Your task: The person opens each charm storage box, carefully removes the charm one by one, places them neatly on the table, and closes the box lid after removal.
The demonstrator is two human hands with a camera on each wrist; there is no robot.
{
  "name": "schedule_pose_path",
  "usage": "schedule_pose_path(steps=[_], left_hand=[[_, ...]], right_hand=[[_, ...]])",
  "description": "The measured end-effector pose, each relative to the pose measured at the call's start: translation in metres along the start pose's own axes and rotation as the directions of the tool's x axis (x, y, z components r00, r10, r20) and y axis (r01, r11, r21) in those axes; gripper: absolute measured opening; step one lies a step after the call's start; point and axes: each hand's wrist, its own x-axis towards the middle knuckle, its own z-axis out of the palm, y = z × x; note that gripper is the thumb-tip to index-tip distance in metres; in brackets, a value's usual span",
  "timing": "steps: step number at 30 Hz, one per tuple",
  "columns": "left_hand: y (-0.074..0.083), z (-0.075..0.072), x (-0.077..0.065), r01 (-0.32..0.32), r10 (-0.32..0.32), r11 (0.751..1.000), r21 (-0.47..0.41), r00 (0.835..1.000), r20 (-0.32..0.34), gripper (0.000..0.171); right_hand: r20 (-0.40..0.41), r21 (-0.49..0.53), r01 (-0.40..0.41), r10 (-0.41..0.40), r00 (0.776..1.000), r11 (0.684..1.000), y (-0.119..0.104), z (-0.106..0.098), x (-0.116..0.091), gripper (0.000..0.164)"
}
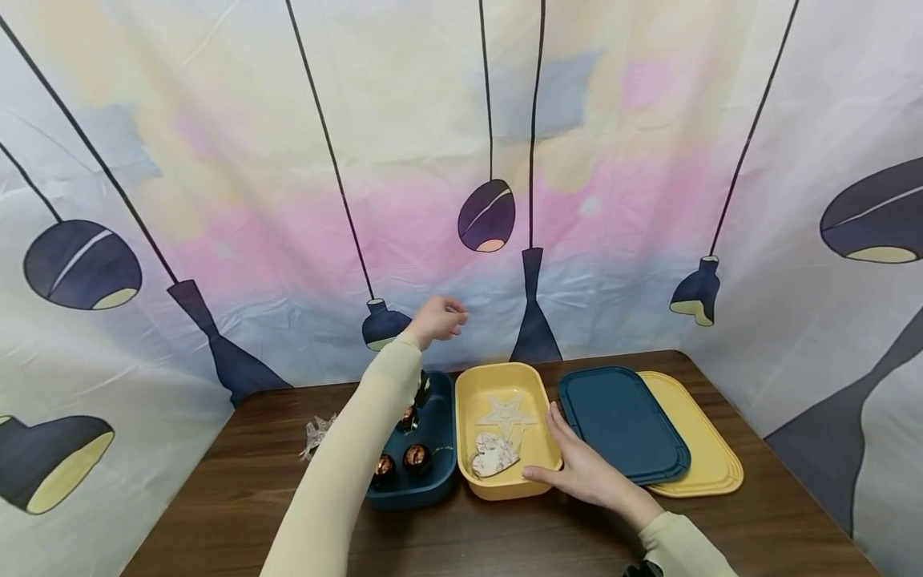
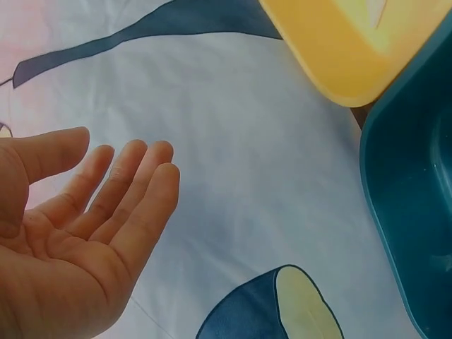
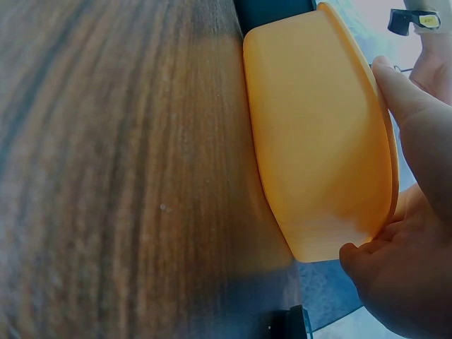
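My left hand point(image 1: 438, 319) is raised past the far edge of the table, in front of the hanging cloth. Its palm and loosely bent fingers hold nothing in the left wrist view. My right hand point(image 1: 587, 466) holds the near right corner of a yellow box point(image 1: 472, 385), thumb at the front rim and fingers along the right wall. Inside that box lie a pale, see-through star ornament point(image 1: 507, 412) and a white patterned heart ornament point(image 1: 494, 455). A dark blue box point(image 1: 440, 437) beside it holds several shiny brown ball ornaments point(image 1: 417, 459), partly covered by my left sleeve.
To the right, a dark blue lid point(image 1: 623, 421) overlaps a yellow lid point(image 1: 710, 449) on the wooden table point(image 1: 238, 481). A clear, pointed ornament point(image 1: 316, 435) lies left of the blue box, partly behind my left arm. The printed cloth point(image 1: 418, 160) hangs right behind the table.
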Motion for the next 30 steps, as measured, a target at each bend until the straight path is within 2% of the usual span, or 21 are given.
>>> schedule_pose_path(steps=[6, 14, 25, 30], left_hand=[[0.0, 0.009, 0.0, -0.031, 0.029, 0.998, 0.061, 0.999, 0.037, 0.031], [0.006, 0.022, -0.002, -0.09, 0.072, 0.978, 0.189, 0.992, 0.1, 0.031], [0.007, 0.041, -0.004, -0.152, 0.111, 0.955, 0.254, 0.98, 0.167, 0.03], [0.008, 0.046, -0.004, -0.195, 0.137, 0.933, 0.304, 0.97, 0.202, 0.028]], right_hand=[[-0.002, 0.007, -0.002, 0.002, 1.0, 1.0, 0.0, 0.0, 0.0, 0.111], [0.0, 0.016, -0.005, 0.005, 1.0, 1.0, 0.0, 0.001, 0.0, 0.108], [-0.004, 0.022, -0.005, 0.005, 1.0, 1.0, 0.0, 0.001, -0.001, 0.107], [-0.003, 0.03, 0.001, -0.001, 1.0, 1.0, 0.0, 0.001, 0.0, 0.107]])
